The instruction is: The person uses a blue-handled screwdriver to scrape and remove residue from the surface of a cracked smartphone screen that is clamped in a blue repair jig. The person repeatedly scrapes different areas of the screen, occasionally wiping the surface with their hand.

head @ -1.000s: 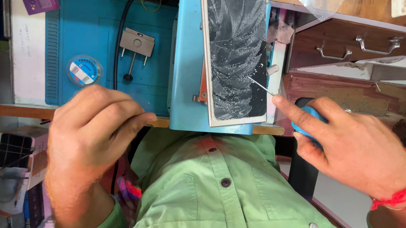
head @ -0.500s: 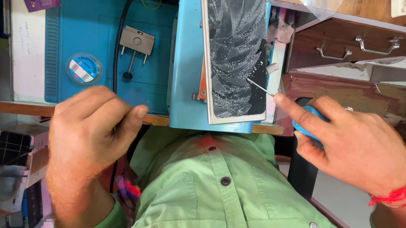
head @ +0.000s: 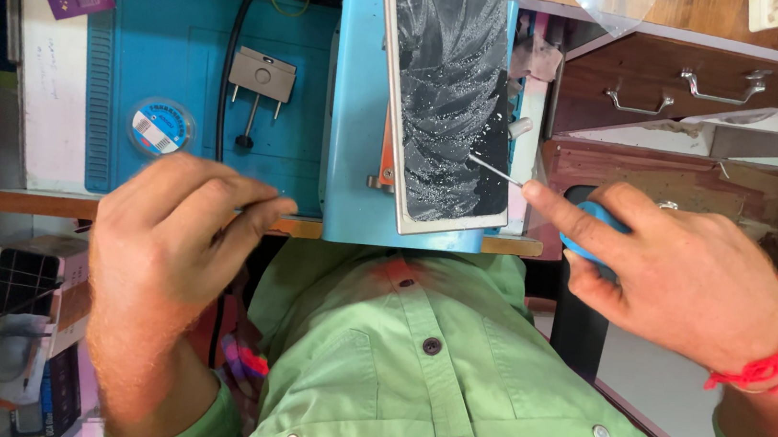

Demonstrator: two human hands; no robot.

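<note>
A phone with a badly cracked dark screen (head: 449, 90) lies on a light blue block (head: 358, 100) at the desk's front edge. My right hand (head: 691, 279), with a red thread on its wrist, grips a blue-handled tool (head: 590, 232). The tool's thin metal tip (head: 493, 170) touches the lower right part of the glass. My left hand (head: 180, 235) hovers at the desk's front edge, left of the phone. Its fingers are curled with the thumb against the fingertips, and I see nothing in them.
A blue work mat (head: 184, 62) carries a round tape roll (head: 160, 127), a small grey metal part (head: 263, 73) and a black cable (head: 231, 48). Wooden drawers with metal handles (head: 720, 90) stand at the right. My green shirt (head: 431, 367) fills the bottom.
My left hand has drifted slightly up towards the desk edge, fingers still curled. My right hand and the tool tip have barely shifted on the glass.
</note>
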